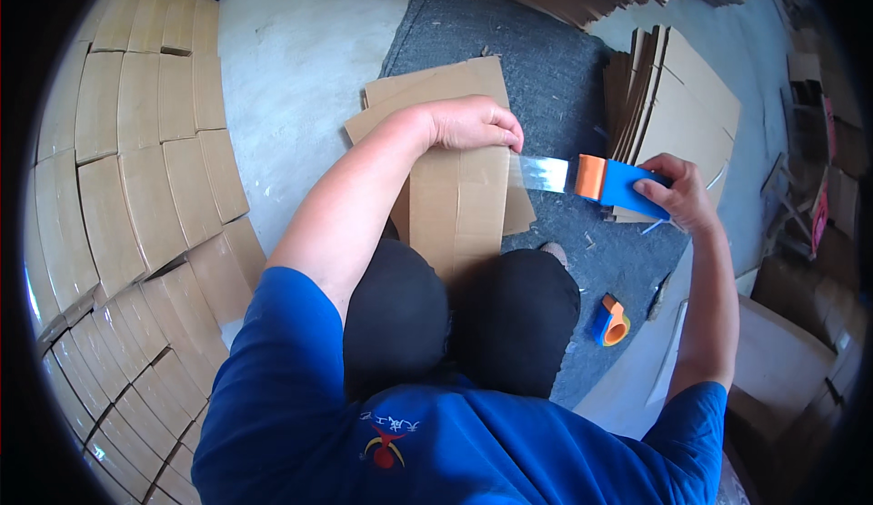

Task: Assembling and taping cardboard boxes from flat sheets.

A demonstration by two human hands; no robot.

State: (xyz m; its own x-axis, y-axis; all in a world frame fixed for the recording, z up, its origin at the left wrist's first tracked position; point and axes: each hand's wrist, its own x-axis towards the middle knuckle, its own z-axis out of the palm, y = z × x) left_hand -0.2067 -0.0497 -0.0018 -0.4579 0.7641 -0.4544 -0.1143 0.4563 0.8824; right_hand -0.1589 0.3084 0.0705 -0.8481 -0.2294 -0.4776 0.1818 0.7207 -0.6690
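A folded cardboard box (457,198) rests on my knees, its seam running toward me. My left hand (473,123) presses down on the box's far end and pins the end of a clear tape strip (540,174). The strip stretches rightward to a blue and orange tape dispenser (617,184), which my right hand (684,198) grips by its handle, off the box's right edge.
Flat cardboard blanks (427,87) lie on a grey mat (536,60) under the box. Stacks of taped boxes (145,169) fill the left. More cardboard sheets (677,96) lean at the right. A second orange and blue dispenser (612,321) lies on the mat by my right knee.
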